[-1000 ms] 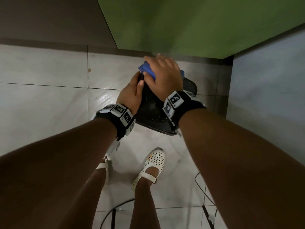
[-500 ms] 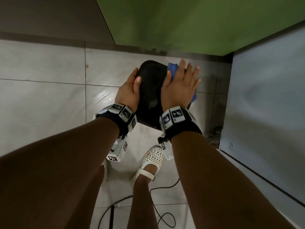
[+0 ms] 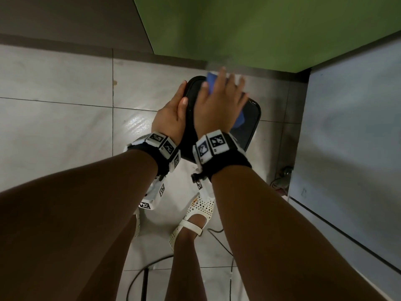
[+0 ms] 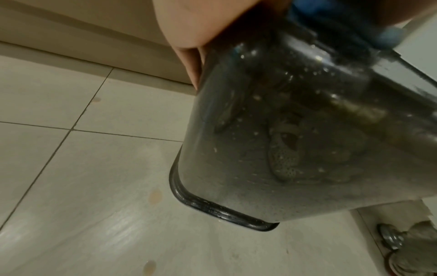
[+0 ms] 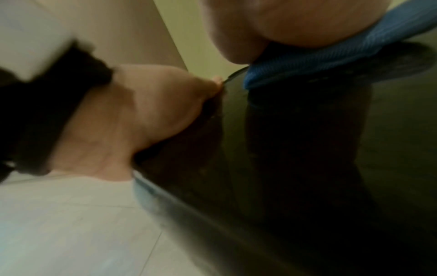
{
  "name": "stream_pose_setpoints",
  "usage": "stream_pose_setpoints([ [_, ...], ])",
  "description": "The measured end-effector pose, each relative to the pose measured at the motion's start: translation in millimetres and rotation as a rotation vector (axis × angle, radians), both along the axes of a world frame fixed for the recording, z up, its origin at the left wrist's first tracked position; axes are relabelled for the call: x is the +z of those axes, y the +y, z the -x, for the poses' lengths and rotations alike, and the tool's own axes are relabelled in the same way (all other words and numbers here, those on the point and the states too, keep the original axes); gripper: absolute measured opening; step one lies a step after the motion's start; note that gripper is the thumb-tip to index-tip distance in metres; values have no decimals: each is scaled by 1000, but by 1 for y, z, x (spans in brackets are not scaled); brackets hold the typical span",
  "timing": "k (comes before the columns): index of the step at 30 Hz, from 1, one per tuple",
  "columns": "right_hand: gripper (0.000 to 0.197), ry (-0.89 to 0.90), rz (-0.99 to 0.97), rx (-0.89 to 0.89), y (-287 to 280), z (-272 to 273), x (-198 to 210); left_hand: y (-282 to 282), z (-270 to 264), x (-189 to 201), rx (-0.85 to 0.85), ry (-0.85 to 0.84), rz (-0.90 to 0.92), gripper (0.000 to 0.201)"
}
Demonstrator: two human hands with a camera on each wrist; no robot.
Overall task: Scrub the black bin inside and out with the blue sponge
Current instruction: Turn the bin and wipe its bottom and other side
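The black bin [image 3: 251, 118] is held tilted above the tiled floor, wet with droplets in the left wrist view, where the black bin [image 4: 283, 149] fills the right half. My left hand [image 3: 172, 115] grips its left edge, thumb laid across the upper face. My right hand [image 3: 219, 101] presses the blue sponge [image 3: 211, 80] flat on that face, fingers straight and spread. The sponge [image 5: 331, 61] shows under my right palm [image 5: 295, 22] in the right wrist view, on the bin [image 5: 307, 168]. A blue corner of the sponge [image 4: 387, 35] peeks above the bin.
A green wall [image 3: 260, 29] rises just beyond the bin, and a pale cabinet side [image 3: 358, 127] stands close on the right. My feet in white shoes [image 3: 195, 213] are below the bin. Dark cables [image 3: 138, 279] lie on the floor, and a metal drain fitting [image 3: 284, 172] sits by the cabinet.
My right hand has slid the sponge back and forth over the bin's face, now toward the far end. The bin has been tilted, its right edge now showing. My left hand keeps its hold.
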State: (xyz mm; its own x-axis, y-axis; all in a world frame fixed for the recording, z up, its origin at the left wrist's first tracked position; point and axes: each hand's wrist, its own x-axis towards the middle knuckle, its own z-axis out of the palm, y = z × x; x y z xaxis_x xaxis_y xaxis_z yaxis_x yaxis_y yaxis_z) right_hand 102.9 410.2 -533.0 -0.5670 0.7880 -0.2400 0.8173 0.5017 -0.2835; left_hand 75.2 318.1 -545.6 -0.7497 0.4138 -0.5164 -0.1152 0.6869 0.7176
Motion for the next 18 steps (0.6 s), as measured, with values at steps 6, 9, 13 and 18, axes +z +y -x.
stream_pose_setpoints([
  [6, 46, 121, 21, 298, 2, 2, -4, 1, -2, 0, 27, 15, 7, 41],
  [9, 43, 41, -91, 173, 11, -12, -5, 0, -1, 0, 31, 19, 7, 42],
  [13, 44, -46, -58, -286, 22, -35, -5, 0, -2, 1, 10, 26, -6, 43],
  [18, 35, 95, -54, -384, 27, -32, -7, -2, -6, 2, -1, 68, 8, 46],
])
